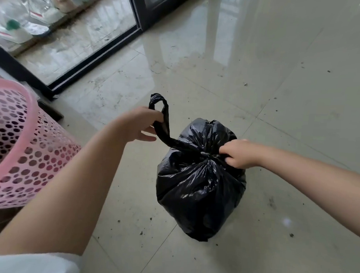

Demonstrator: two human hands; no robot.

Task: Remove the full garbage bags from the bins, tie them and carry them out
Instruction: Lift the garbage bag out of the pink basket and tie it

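A full black garbage bag (199,186) stands upright on the tiled floor, its top gathered into a knot (204,155). My left hand (141,125) pinches one long black handle loop (162,119) and holds it stretched up and to the left of the knot. My right hand (239,154) is closed on the other handle end, right beside the knot on its right side. A pink perforated bin (19,150) stands at the left edge, next to my left forearm; its inside is hidden from view.
A dark-framed sliding glass door (100,54) runs across the upper left, with clutter behind the glass. The glossy beige floor tiles (279,99) carry scattered dark specks of dirt around the bag. White clothing shows at the bottom left corner.
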